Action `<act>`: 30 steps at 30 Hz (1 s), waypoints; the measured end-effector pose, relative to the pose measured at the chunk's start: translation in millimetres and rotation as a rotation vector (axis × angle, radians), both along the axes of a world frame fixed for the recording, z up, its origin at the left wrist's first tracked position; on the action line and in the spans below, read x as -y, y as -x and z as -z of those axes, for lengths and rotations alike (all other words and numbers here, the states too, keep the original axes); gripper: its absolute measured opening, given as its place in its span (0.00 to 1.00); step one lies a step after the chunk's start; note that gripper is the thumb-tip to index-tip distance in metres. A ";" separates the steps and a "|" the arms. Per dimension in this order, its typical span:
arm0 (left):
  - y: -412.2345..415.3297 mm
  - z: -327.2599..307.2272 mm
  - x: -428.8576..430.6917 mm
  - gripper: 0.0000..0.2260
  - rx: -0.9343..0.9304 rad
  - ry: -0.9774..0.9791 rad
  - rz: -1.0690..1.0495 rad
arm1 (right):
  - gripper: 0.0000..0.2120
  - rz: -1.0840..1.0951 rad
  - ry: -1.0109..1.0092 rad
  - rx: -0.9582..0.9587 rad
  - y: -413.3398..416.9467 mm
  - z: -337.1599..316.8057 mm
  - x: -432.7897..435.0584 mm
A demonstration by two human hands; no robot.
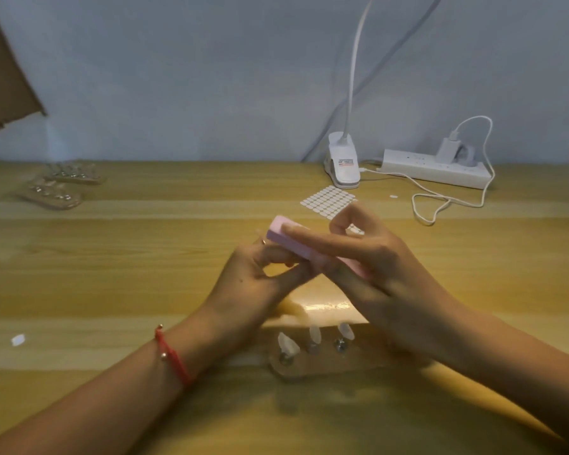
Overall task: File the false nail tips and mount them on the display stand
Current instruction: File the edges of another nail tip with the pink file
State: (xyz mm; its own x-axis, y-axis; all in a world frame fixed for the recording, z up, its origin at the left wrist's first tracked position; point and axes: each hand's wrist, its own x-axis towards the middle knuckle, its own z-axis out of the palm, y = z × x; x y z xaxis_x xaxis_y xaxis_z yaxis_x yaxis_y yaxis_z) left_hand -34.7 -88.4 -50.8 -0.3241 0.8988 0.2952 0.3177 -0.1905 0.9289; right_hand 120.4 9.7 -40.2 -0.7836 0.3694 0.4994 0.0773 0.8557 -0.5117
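1. A wooden table (pixel 145 244) of pale, banded planks runs up to a grey wall.
2. Near the front edge, centre, lies a wooden stand (pixel 326 366) with three clear tips (pixel 315 333) upright on its pegs.
3. Far left, near the back, two more stands (pixel 74 174) lie side by side, blurred.
4. Back centre-right lies a sticker sheet (pixel 327 201), just in front of a white lamp clip (pixel 342 162).
5. Right of the clip sits a power strip (pixel 434 169); a white cable (pixel 440 205) loops in front of it.
6. A small white scrap (pixel 17 339) lies front left.
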 end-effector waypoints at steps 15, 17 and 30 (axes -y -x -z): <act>-2.8 -2.6 4.1 0.11 0.251 0.147 0.098 | 0.25 0.144 0.004 -0.153 -20.5 -30.2 -27.0; 0.7 -0.7 1.6 0.12 0.447 0.183 0.182 | 0.23 0.075 -0.142 -0.119 -21.1 -35.3 -24.6; 14.3 -1.5 0.5 0.10 0.652 0.143 0.409 | 0.13 -0.243 -0.666 0.060 0.0 -33.4 -12.0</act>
State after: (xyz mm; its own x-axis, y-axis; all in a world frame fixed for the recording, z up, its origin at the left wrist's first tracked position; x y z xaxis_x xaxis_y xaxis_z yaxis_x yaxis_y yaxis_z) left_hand -49.0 -88.9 -49.3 -0.0268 0.9991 0.0314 -0.3706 -0.0391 0.9280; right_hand 120.4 21.7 -6.8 -0.8385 -0.1878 0.5115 -0.1437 0.9817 0.1248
